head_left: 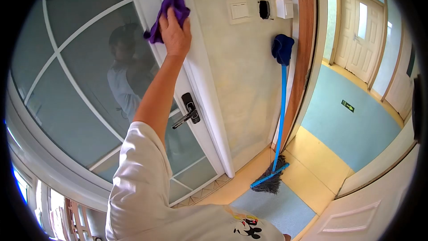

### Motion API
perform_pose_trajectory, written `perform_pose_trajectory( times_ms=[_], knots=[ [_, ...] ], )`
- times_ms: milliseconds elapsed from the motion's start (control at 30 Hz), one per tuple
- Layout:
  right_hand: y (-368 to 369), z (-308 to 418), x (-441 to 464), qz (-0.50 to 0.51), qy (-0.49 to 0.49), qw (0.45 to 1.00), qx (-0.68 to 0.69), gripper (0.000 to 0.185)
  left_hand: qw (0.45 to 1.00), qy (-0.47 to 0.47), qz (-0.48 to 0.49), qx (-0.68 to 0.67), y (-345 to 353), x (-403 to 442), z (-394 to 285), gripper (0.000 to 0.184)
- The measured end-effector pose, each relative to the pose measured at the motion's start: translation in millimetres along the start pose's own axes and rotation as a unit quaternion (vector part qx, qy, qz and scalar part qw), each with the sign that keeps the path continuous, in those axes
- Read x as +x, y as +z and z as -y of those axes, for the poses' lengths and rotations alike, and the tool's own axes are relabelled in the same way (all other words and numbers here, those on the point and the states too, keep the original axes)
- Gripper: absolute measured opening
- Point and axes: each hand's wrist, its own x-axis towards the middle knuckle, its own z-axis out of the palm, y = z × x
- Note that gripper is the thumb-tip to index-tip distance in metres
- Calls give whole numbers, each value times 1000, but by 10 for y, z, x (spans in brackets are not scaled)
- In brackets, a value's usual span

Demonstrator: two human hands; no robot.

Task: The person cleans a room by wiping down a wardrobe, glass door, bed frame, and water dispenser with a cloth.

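Observation:
My left hand [176, 35] is raised high, its fingers closed over a purple cloth [178, 9]. It presses the cloth against the white frame [196, 62] of a glazed door, near the top of the view. Part of the cloth hangs to the left over the glass edge, and a thin strand sticks out to the right. Below my forearm is a black door handle [191, 108]. My right hand does not show; a sliver of skin appears at the bottom edge, too little to identify.
A mop with a blue pole [282, 107] leans in the corner, its grey strands on the floor and a dark blue cloth [282, 49] over its top. Wall switches [240, 10] and a dark wall opening [264, 10] are nearby. At right, a doorway gives onto a corridor [347, 107].

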Motion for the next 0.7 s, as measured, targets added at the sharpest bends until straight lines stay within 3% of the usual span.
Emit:
perform_pose_trajectory(
  times_ms=[133,267,300,367,433,533,567,600,633,667,700],
  knots=[
    [-98,-318,304,66,52,996,39,25,1000,2,-15,19,73,-74,53,51],
    [-237,-12,315,-14,-78,982,-173,13,1000,-16,-5,-8,70,-173,74,49],
    [-396,228,207,-34,-92,984,-151,14,1000,-19,-4,0,93,-260,101,49],
    [-822,860,-6,-70,-86,994,24,16,998,-53,9,44,135,-489,185,51],
    [-1027,1415,-367,-77,-101,985,113,19,983,-149,110,6,20,-684,42,51],
    [-810,1546,54,33,-72,994,77,14,971,-146,108,156,111,-1376,-37,51],
    [-757,1536,321,82,-51,993,61,11,906,-3,221,360,82,-1718,35,48],
    [-852,1632,387,83,-130,987,-39,12,901,-96,325,271,-64,-1953,-78,47],
    [-976,1817,322,50,-276,941,-189,13,877,-154,414,191,-360,-2052,-237,42],
    [-1075,2022,254,-1,-426,848,-316,14,819,-229,522,64,-674,-2092,-337,28],
    [-1143,2251,188,-47,-538,756,-370,15,832,-282,465,-108,-859,-2612,-321,21]
  ],
)
